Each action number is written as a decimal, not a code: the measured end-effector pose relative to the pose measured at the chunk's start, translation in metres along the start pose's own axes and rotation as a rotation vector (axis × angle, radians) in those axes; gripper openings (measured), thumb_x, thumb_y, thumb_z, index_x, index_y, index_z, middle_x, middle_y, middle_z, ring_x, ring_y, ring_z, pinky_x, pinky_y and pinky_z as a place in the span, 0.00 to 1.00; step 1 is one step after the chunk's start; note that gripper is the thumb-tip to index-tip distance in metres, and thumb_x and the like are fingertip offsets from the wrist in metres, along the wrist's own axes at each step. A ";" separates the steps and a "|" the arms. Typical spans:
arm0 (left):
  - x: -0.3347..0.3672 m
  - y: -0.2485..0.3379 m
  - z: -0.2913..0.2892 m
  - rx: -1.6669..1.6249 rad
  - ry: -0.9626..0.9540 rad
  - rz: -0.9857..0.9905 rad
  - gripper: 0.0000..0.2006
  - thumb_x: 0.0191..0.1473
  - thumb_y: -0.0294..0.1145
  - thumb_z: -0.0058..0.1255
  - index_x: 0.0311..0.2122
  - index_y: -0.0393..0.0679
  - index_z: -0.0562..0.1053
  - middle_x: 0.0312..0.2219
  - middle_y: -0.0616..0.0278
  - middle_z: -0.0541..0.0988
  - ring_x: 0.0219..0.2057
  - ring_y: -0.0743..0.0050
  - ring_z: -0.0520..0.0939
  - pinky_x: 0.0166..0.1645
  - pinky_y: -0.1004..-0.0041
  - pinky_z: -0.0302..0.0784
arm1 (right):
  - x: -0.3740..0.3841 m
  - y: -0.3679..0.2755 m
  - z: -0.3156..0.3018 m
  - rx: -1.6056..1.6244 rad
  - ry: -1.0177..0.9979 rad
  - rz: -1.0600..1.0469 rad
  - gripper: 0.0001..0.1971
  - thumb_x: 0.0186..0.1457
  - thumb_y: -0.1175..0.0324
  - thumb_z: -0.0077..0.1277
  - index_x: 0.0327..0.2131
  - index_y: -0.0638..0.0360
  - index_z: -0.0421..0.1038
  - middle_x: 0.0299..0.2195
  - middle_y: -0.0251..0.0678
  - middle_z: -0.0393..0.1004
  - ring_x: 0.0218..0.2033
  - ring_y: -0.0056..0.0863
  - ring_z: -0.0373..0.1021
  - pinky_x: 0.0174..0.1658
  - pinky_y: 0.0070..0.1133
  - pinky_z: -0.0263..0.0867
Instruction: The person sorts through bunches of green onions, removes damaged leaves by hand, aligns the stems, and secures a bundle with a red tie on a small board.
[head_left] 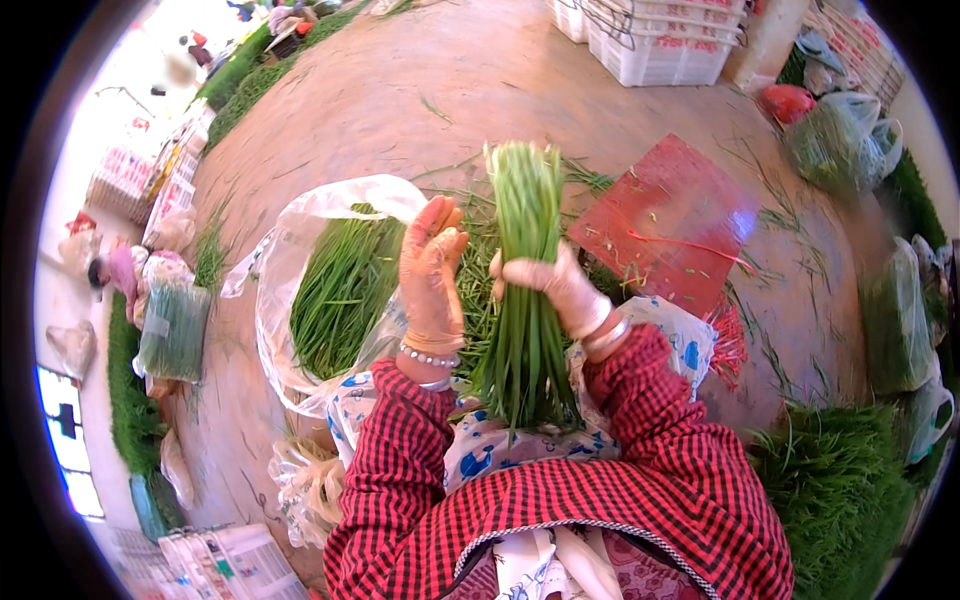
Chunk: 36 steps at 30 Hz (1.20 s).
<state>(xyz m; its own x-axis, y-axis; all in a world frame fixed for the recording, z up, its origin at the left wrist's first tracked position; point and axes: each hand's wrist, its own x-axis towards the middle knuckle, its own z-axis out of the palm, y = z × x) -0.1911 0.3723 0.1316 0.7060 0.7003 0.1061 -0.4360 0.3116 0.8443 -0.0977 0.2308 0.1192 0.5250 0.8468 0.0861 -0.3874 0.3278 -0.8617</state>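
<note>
My right hand [556, 288], in a pale thin glove, is wrapped round a bunch of garlic chives [530, 220]. The bunch stands upright in front of me, pale cut ends up and dark green leaves hanging down. Just to its left, my gloved left hand [432, 275] is raised, fingers stretched out and holding nothing. Beyond my left hand, an open white plastic bag [280, 290] holds more chives [345, 290]. Loose trimmings [478, 300] lie behind the bunch. A patterned plastic sheet [530, 448] covers my lap.
To the right lies a red board [650, 225] with a red tie across it, and a bundle of red ties [728, 345] near it. A big heap of greens [835, 490] is at lower right. White crates [660, 50] stand at the back. Clear plastic bags [310, 490] lie lower left.
</note>
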 end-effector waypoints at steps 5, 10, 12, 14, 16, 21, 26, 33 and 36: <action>0.008 -0.010 0.002 0.180 -0.034 -0.073 0.16 0.56 0.25 0.49 0.51 0.39 0.71 0.46 0.58 0.78 0.47 0.70 0.78 0.52 0.73 0.72 | 0.001 -0.142 -0.083 -0.427 0.273 -0.260 0.18 0.47 0.62 0.62 0.40 0.61 0.73 0.30 0.33 0.77 0.29 0.22 0.74 0.34 0.20 0.71; 0.039 -0.088 0.017 0.504 -0.208 -0.183 0.14 0.58 0.24 0.47 0.49 0.37 0.73 0.43 0.60 0.79 0.45 0.75 0.78 0.51 0.77 0.71 | -0.057 -0.245 -0.163 -1.063 0.421 -0.190 0.12 0.53 0.67 0.58 0.39 0.62 0.73 0.29 0.29 0.75 0.29 0.18 0.72 0.35 0.18 0.69; 0.049 -0.129 0.029 0.682 -0.321 -0.113 0.10 0.58 0.27 0.48 0.44 0.39 0.77 0.41 0.61 0.80 0.44 0.74 0.78 0.52 0.75 0.71 | -0.067 -0.219 -0.191 -1.177 0.368 -0.260 0.22 0.53 0.68 0.59 0.50 0.62 0.67 0.35 0.26 0.73 0.33 0.16 0.68 0.39 0.18 0.68; 0.064 -0.171 0.055 0.902 -0.516 0.135 0.10 0.55 0.31 0.52 0.42 0.45 0.79 0.42 0.59 0.80 0.45 0.64 0.79 0.53 0.69 0.72 | -0.085 -0.179 -0.222 -1.112 0.434 -0.145 0.28 0.49 0.70 0.61 0.54 0.61 0.64 0.37 0.25 0.72 0.35 0.15 0.67 0.41 0.18 0.67; 0.076 -0.215 0.083 1.160 -0.683 0.210 0.13 0.54 0.40 0.52 0.42 0.49 0.79 0.44 0.59 0.79 0.47 0.59 0.78 0.52 0.65 0.73 | -0.103 -0.134 -0.264 -1.017 0.556 0.177 0.33 0.46 0.72 0.61 0.57 0.64 0.62 0.43 0.31 0.74 0.40 0.19 0.69 0.46 0.21 0.67; 0.073 -0.279 0.137 1.598 -0.951 0.238 0.11 0.51 0.44 0.55 0.35 0.50 0.79 0.37 0.62 0.78 0.44 0.61 0.78 0.46 0.63 0.75 | -0.121 -0.033 -0.384 -1.072 0.902 0.358 0.35 0.40 0.64 0.62 0.54 0.63 0.64 0.41 0.42 0.76 0.43 0.33 0.72 0.49 0.26 0.67; 0.045 -0.289 0.108 1.492 -0.806 0.341 0.07 0.47 0.40 0.56 0.27 0.51 0.77 0.28 0.62 0.77 0.33 0.58 0.79 0.35 0.58 0.74 | -0.056 -0.036 -0.391 -1.516 0.695 0.377 0.39 0.40 0.55 0.58 0.56 0.62 0.60 0.45 0.53 0.74 0.46 0.48 0.72 0.49 0.33 0.67; 0.038 -0.266 0.098 1.544 -0.744 0.200 0.08 0.47 0.42 0.57 0.26 0.51 0.76 0.29 0.62 0.77 0.34 0.58 0.78 0.38 0.60 0.72 | 0.019 -0.053 -0.296 -1.753 0.442 0.416 0.42 0.44 0.54 0.54 0.62 0.58 0.55 0.51 0.47 0.71 0.48 0.44 0.71 0.51 0.33 0.68; 0.035 -0.267 0.096 1.560 -0.685 0.207 0.08 0.47 0.42 0.57 0.25 0.50 0.76 0.28 0.62 0.77 0.34 0.58 0.78 0.38 0.60 0.72 | 0.025 -0.056 -0.264 -1.750 0.452 0.375 0.43 0.45 0.52 0.54 0.63 0.59 0.52 0.54 0.47 0.68 0.50 0.42 0.71 0.51 0.31 0.68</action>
<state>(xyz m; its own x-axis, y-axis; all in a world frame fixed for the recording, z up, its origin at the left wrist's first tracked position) 0.0037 0.2520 -0.0395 0.9849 0.1346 0.1085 0.0777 -0.9051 0.4181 0.1373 0.1232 0.0380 0.8603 0.5036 -0.0795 0.4615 -0.8356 -0.2980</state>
